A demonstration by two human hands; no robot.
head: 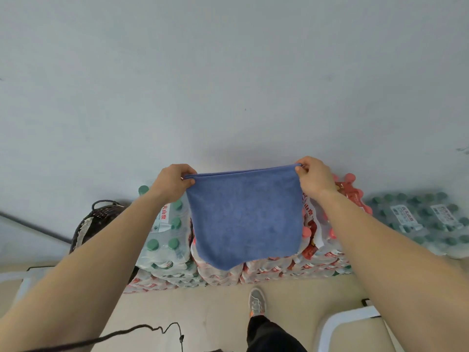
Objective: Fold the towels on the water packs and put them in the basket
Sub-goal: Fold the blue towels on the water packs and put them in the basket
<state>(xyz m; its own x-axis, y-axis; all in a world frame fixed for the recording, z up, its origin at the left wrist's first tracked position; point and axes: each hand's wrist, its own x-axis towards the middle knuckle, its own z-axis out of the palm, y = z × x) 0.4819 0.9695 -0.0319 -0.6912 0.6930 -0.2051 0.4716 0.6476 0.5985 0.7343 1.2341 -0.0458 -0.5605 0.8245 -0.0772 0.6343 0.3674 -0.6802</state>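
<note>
A blue towel (245,217) hangs doubled over in the air above the water packs (165,245). Its two top edges run side by side between my hands. My left hand (175,181) pinches the top left corner and my right hand (316,177) pinches the top right corner. The towel's lower edge dangles in front of the red-capped packs (317,252). A dark woven basket (97,219) with a handle stands to the left of the packs, against the wall; its inside is mostly hidden by my left forearm.
Green-capped packs (426,219) lie lower at the right along the wall. My shoe (256,302) stands on the beige floor in front of the stack. A black cable (142,329) crosses the floor at lower left. White frames (347,317) stand at lower right and at far left.
</note>
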